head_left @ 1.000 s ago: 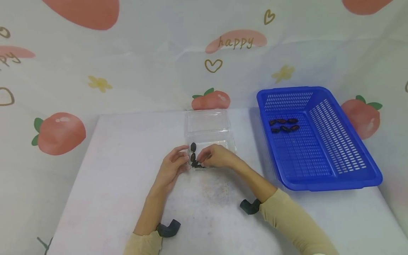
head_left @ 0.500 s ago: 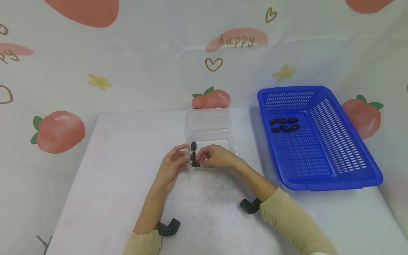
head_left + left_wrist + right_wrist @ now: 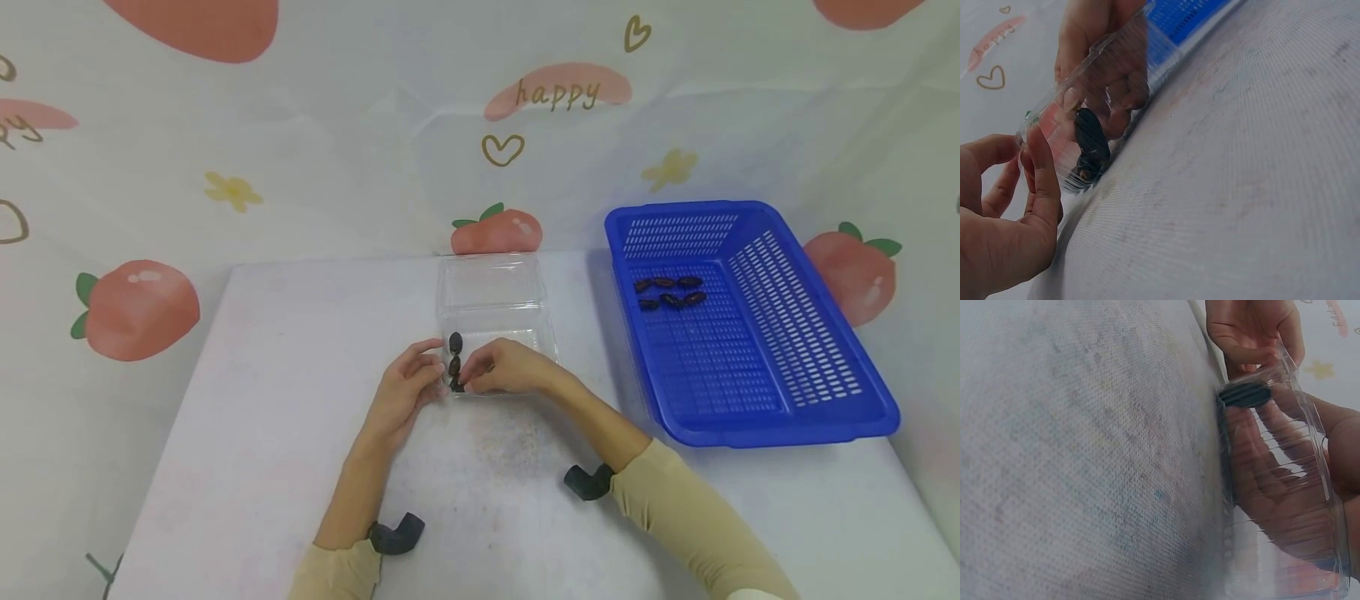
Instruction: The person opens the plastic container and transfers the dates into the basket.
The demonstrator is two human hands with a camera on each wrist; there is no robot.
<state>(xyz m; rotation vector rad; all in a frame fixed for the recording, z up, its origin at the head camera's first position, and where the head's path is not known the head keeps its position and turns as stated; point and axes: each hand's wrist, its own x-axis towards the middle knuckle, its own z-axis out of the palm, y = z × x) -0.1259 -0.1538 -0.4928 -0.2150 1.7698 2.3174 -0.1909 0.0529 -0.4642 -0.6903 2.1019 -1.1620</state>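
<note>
A clear plastic clamshell box (image 3: pixel 495 320) lies with its lid (image 3: pixel 491 283) folded back, away from me. Several dark, wrinkled oval dates (image 3: pixel 455 342) line the box's left side. My left hand (image 3: pixel 405 387) pinches the box's left rim between thumb and fingers. Inside the box, my right hand (image 3: pixel 513 367) reaches to the front left corner, its fingertips on a dark date (image 3: pixel 1092 134). Through the clear wall in the right wrist view, the thumb meets the end of this date (image 3: pixel 1244 395). In the head view the right fingers partly hide it.
A blue perforated basket (image 3: pixel 843 429) stands on the white-covered table (image 3: pixel 247 433) to the right, with several more dates (image 3: pixel 670 300) in its far left part. Behind the table hangs a printed cloth (image 3: pixel 352 125). Dark wrist mounts (image 3: pixel 397 533) stick out from both forearms.
My right fingers have shifted slightly left with the date, bringing it close into the box's front left corner. My left hand stays at the rim.
</note>
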